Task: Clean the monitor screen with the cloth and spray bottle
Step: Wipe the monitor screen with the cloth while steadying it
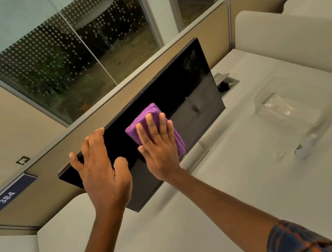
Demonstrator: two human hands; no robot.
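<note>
A black monitor [185, 84] stands on the white desk, its dark screen facing me and tilted in the view. My left hand [101, 171] grips the monitor's top edge near its left corner, fingers over the rim and thumb on the screen side. My right hand [159, 146] lies flat, fingers spread, pressing a folded purple cloth [148, 115] against the middle of the screen. A small clear spray bottle [304, 147] stands on the desk to the right, apart from both hands.
The white desk [253, 177] stretches right and toward me. A beige partition [115, 103] with a "384" label [6, 197] runs behind the monitor, glass windows above it. A cable port [226, 84] sits behind the monitor's right edge. White dividers flank the desk.
</note>
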